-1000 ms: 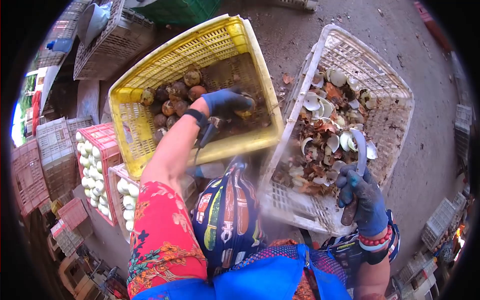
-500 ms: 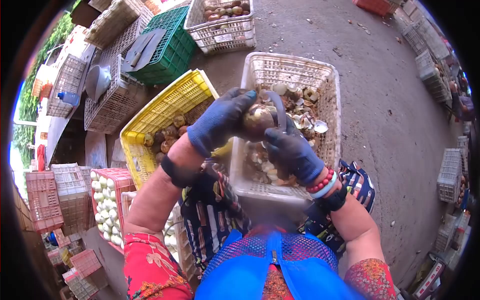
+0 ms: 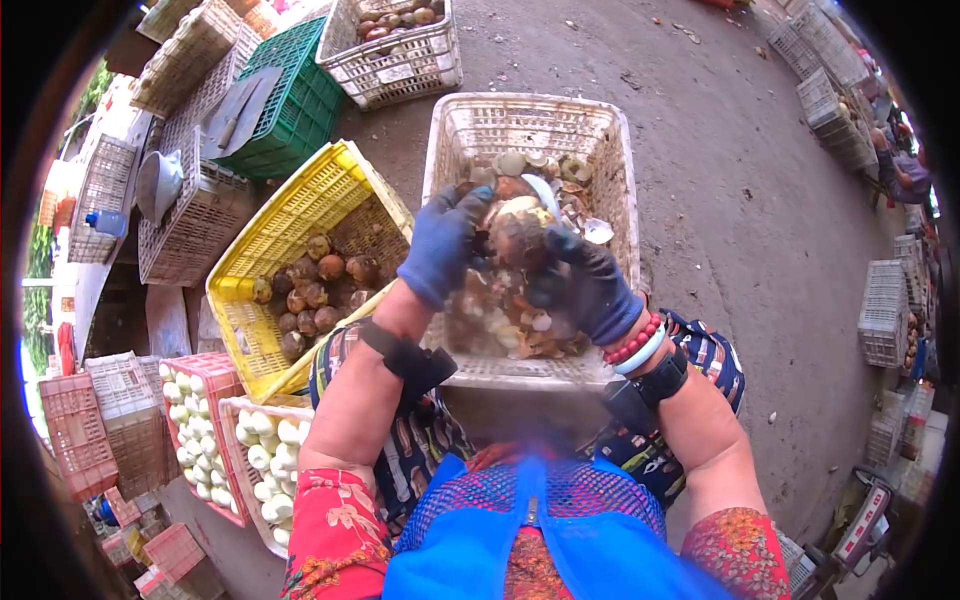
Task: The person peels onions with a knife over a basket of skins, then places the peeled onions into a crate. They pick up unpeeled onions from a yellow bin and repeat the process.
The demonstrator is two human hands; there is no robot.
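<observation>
Holding bulb (image 3: 520, 238), knife (image 3: 542, 194) over wht crate (image 3: 526, 379) w/ peels (image 3: 520, 328); yel crate (image 3: 238, 330) w/ bulbs (image 3: 312, 293).

L hand (image 3: 438, 245) w/ brown bulb (image 3: 521, 236), R hand (image 3: 590, 283) w/ knife (image 3: 543, 196), prob. curved, over white crate (image 3: 530, 378)

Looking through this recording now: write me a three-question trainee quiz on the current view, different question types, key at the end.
1. True or false: the yellow crate is full of pale, peeled bulbs.
2. Which crate is beneath the left hand, the right hand and the brown bulb? A green; B white; C yellow.
3. Fill in: the beads on the right wrist are ____.

Key: 1. False, the yellow crate holds brown bulbs. 2. B, the white crate. 3. Red.
</observation>
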